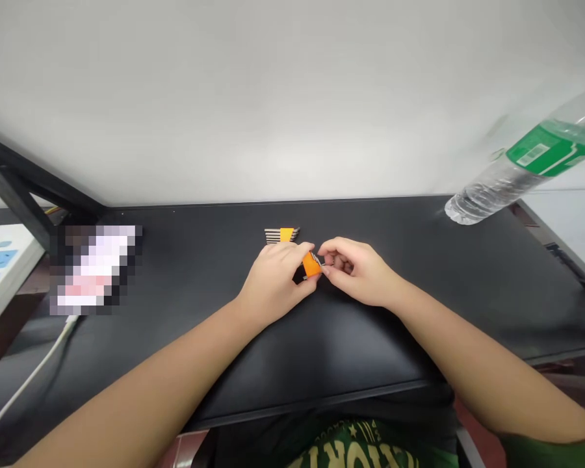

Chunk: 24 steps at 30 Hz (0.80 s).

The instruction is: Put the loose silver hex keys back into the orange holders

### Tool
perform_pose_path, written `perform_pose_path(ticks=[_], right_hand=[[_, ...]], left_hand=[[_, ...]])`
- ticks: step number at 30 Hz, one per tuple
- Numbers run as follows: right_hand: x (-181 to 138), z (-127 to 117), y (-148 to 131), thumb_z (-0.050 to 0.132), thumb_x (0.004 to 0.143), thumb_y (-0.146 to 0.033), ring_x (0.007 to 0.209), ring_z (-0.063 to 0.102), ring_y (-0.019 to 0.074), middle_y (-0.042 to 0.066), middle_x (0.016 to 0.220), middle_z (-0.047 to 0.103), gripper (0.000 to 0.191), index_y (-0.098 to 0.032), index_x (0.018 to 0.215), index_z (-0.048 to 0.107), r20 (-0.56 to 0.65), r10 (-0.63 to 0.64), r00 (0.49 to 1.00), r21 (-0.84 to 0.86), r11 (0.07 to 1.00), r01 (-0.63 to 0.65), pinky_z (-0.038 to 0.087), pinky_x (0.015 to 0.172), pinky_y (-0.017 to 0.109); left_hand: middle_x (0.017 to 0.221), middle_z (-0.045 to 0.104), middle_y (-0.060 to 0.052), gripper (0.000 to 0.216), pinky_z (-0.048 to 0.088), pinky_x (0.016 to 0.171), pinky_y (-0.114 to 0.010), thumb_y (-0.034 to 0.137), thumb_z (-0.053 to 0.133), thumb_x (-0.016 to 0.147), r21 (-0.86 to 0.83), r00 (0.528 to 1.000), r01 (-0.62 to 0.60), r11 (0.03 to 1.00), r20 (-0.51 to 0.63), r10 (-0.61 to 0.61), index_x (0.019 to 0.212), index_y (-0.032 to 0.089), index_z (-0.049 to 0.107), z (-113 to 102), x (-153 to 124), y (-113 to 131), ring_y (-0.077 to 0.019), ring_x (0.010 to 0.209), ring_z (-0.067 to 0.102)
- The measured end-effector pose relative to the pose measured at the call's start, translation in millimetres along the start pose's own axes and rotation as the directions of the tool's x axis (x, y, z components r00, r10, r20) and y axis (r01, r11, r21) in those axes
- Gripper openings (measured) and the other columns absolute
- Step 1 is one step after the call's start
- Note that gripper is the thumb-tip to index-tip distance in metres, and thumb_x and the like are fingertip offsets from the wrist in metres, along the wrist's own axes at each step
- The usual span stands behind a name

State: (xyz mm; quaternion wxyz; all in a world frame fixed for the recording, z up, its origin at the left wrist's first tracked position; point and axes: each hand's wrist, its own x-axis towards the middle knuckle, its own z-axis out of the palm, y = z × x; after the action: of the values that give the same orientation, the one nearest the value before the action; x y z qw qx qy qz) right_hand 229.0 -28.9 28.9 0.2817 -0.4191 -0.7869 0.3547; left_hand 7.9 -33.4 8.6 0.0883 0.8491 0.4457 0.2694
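Note:
My left hand [280, 273] is closed around an orange hex key holder [311, 265], gripping it between thumb and fingers. Thin metal hex keys stick out of the holder's right side. My right hand [355, 270] is at that side, thumb and fingertips pinched on the end of a hex key [324, 264]; how far the key sits in the holder is hidden. Just beyond my left hand, a second hex key set [286, 234] with a yellow-orange holder lies on the black table, its long ends pointing left. My left fingers partly cover it.
On the black table [199, 260], a blurred-out phone [95, 266] lies at left with a white cable [29, 383]. A white power strip [4, 253] is at the far left edge. At right stands a clear bottle [492, 185] with a green label. A pale wall backs the table.

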Motion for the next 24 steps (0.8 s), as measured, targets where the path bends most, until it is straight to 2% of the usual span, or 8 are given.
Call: perform_pose_path(ticks=[5,8,11,15,19,24], right_hand=[[3,11,-1,0.055,0.087,-0.013,0.076,0.06,0.0145,0.001,0.091,0.065,0.016,-0.023,0.098,0.06,-0.05,-0.037,0.998,0.065,0.997,0.04,0.051,0.071,0.028],[5,12,-1,0.053,0.089,-0.013,0.074,0.059,0.014,0.001,0.09,0.066,0.016,-0.023,0.099,0.061,-0.067,-0.052,0.996,0.052,0.997,0.056,0.051,0.07,0.028],[7,4,3,0.054,0.089,-0.014,0.071,0.058,0.0143,0.002,0.087,0.066,0.014,-0.022,0.095,0.063,-0.115,-0.059,0.992,-0.071,0.996,0.051,0.049,0.068,0.028],[10,-14,18,0.057,0.085,-0.012,0.07,0.059,0.0156,0.001,0.082,0.066,0.015,-0.021,0.092,0.067,-0.2,0.034,0.979,-0.235,0.969,-0.081,0.048,0.068,0.029],[14,-21,35,0.057,0.084,-0.01,0.072,0.059,0.0161,0.003,0.083,0.065,0.016,-0.02,0.088,0.07,-0.145,0.082,0.986,-0.375,0.917,-0.132,0.048,0.071,0.029],[12,-15,38,0.056,0.088,-0.011,0.076,0.06,0.0155,0.006,0.093,0.064,0.02,-0.019,0.095,0.074,-0.032,0.028,0.999,-0.403,0.914,-0.039,0.049,0.075,0.029]], left_hand=[[0.102,0.075,-0.005,0.029,0.049,0.094,-0.04,0.028,0.063,0.089,-0.009,0.998,-0.046,0.999,0.047,0.047,0.117,0.022,0.062,0,3,5,-0.0242,0.101,0.07],[0.103,0.075,-0.006,0.027,0.049,0.094,-0.04,0.027,0.063,0.089,0.004,0.998,-0.049,0.999,0.04,0.048,0.116,0.022,0.062,-1,3,5,-0.0246,0.103,0.07],[0.112,0.075,-0.008,0.034,0.049,0.097,-0.043,0.028,0.067,0.088,0.038,0.999,-0.032,0.999,0.039,0.031,0.121,0.02,0.062,-1,2,3,-0.0269,0.11,0.07],[0.117,0.075,-0.01,0.04,0.05,0.101,-0.046,0.028,0.069,0.086,0.084,1.0,0.011,0.996,0.008,-0.012,0.124,0.02,0.063,0,0,-3,-0.0291,0.113,0.07],[0.119,0.076,-0.009,0.042,0.051,0.101,-0.045,0.029,0.069,0.086,0.088,1.0,0.03,0.996,-0.005,-0.03,0.126,0.021,0.063,2,0,-7,-0.0291,0.112,0.07],[0.117,0.076,-0.009,0.042,0.052,0.099,-0.045,0.031,0.069,0.087,0.076,0.999,0.028,0.997,0.02,-0.03,0.127,0.021,0.063,2,1,-4,-0.0293,0.112,0.07]])
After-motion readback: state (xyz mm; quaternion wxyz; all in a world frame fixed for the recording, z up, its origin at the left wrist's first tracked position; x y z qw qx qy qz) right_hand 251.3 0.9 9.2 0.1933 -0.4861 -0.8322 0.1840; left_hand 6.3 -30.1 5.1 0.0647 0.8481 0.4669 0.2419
